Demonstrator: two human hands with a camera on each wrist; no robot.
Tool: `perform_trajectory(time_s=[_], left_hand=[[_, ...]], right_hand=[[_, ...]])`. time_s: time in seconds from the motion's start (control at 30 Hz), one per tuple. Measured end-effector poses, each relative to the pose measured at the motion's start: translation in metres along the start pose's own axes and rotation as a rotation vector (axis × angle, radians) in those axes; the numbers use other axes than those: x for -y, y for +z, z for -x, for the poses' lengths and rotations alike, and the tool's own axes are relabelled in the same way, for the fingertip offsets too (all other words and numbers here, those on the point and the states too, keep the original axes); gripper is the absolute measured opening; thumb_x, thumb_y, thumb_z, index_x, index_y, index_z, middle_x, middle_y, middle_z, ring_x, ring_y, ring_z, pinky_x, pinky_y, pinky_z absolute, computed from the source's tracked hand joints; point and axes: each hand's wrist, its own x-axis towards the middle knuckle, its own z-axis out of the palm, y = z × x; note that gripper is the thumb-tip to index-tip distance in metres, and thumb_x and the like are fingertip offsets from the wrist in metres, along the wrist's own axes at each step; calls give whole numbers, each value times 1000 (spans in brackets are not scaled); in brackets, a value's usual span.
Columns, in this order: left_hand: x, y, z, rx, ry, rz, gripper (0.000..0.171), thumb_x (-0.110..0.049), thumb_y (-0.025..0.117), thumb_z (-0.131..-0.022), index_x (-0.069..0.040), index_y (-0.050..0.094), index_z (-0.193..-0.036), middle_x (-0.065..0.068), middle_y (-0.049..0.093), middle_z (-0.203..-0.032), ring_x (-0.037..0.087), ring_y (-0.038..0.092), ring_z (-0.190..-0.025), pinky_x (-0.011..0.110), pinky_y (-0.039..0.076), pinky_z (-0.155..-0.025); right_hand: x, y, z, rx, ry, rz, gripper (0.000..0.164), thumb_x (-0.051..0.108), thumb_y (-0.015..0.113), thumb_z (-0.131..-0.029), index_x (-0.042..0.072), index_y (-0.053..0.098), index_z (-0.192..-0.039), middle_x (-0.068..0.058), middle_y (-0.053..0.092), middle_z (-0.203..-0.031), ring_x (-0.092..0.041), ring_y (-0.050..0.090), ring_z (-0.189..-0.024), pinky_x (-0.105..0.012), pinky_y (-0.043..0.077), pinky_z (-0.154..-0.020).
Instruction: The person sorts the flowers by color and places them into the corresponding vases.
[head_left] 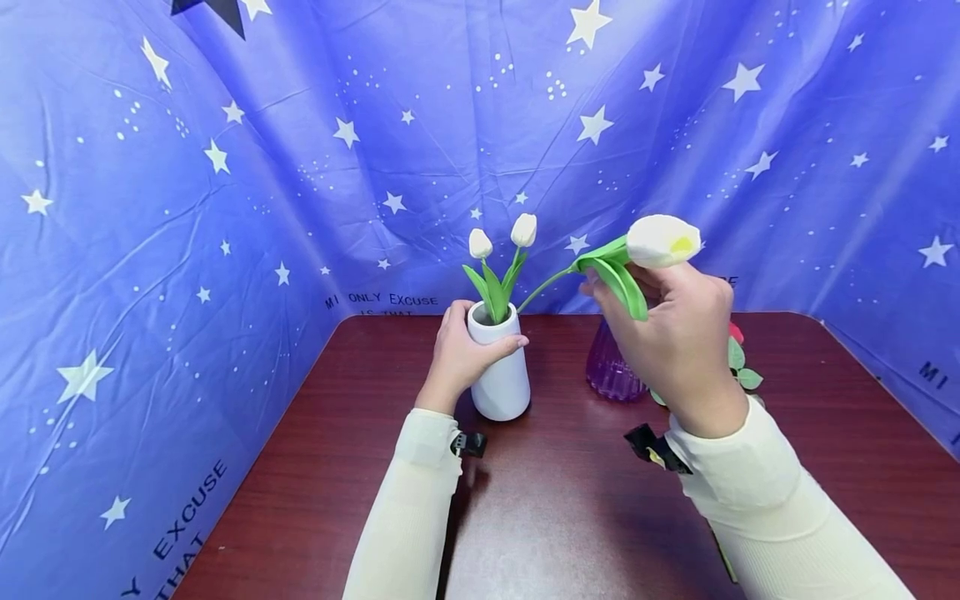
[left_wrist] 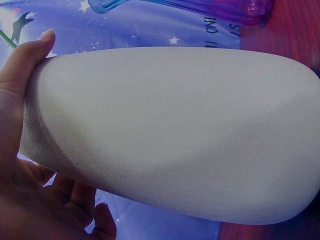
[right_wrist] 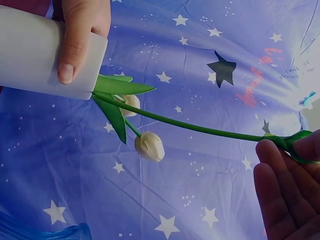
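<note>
My left hand point(head_left: 456, 354) grips the white vase point(head_left: 501, 385) near its rim, thumb across the front; the vase stands on the table. Two white tulips point(head_left: 524, 230) with green leaves rise from its mouth. To the right, my right hand point(head_left: 684, 346) pinches a third white tulip point(head_left: 662, 242) by the leafy part of its stem, below the bloom. Its green stem point(right_wrist: 195, 126) slants down to the vase mouth in the right wrist view, the lower end out of sight inside. The left wrist view is mostly filled by the vase's side point(left_wrist: 175, 130).
A ribbed purple glass vase point(head_left: 609, 367) stands behind my right hand, partly hidden. Beyond the right wrist show a red bloom point(head_left: 736, 332) and green leaves point(head_left: 738, 357). A blue star-printed cloth point(head_left: 420, 100) hangs around the dark red wooden table point(head_left: 570, 517).
</note>
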Motion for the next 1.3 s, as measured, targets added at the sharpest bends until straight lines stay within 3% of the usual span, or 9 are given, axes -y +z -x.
perform_trajectory(time_s=[0.13, 0.37, 0.43, 0.67, 0.93, 1.17, 1.3], left_hand=[[1, 0, 0, 2, 6, 2, 83, -66, 90, -63, -18, 55, -120, -2, 58, -114, 18, 60, -108, 43, 55, -89], [3, 0, -1, 0, -3, -5, 83, -66, 90, -62, -19, 54, -121, -3, 58, -114, 17, 60, -108, 43, 55, -90], [3, 0, 0, 1, -3, -5, 83, -65, 91, -62, -19, 54, -121, -3, 58, -114, 17, 60, -108, 43, 55, -90], [3, 0, -1, 0, 5, -3, 84, -67, 90, -62, -18, 55, -121, -2, 58, -113, 18, 60, -107, 43, 55, -89], [3, 1, -2, 0, 5, 4, 82, -65, 90, -63, -18, 55, -120, -1, 58, -114, 18, 60, -108, 43, 55, -90], [2, 2, -2, 0, 3, -2, 83, -65, 91, -62, -18, 55, -120, -1, 58, -113, 18, 61, -107, 43, 55, -89], [2, 1, -1, -2, 5, -4, 84, -65, 91, -61, -18, 55, -120, -1, 59, -113, 18, 61, -107, 43, 55, -89]], right_hand=[[1, 0, 0, 7, -6, -9, 19, 11, 85, -80, 6, 82, -98, -11, 80, -86, 21, 64, -86, -3, 48, -79], [1, 2, 0, 69, -38, 31, 20, 16, 83, -84, 2, 79, -97, -11, 79, -86, -23, 79, -80, -5, 50, -80], [0, 3, 1, 74, -43, 36, 21, 17, 82, -85, 1, 79, -98, -12, 79, -86, -27, 79, -80, -5, 49, -81], [-2, 6, 2, 84, -50, 69, 20, 18, 82, -85, 1, 78, -96, -12, 79, -85, -27, 78, -77, -3, 46, -79], [-2, 13, 6, 73, -39, 52, 18, 14, 85, -80, 5, 80, -95, -9, 79, -83, -23, 75, -74, -10, 45, -71], [-6, 19, 8, 79, -60, 78, 12, 16, 84, -79, 9, 80, -88, -5, 76, -74, -19, 67, -64, -32, 45, -59], [-8, 22, 10, 84, -64, 78, 12, 15, 84, -79, 9, 78, -87, -5, 75, -73, -21, 65, -61, -37, 45, -58]])
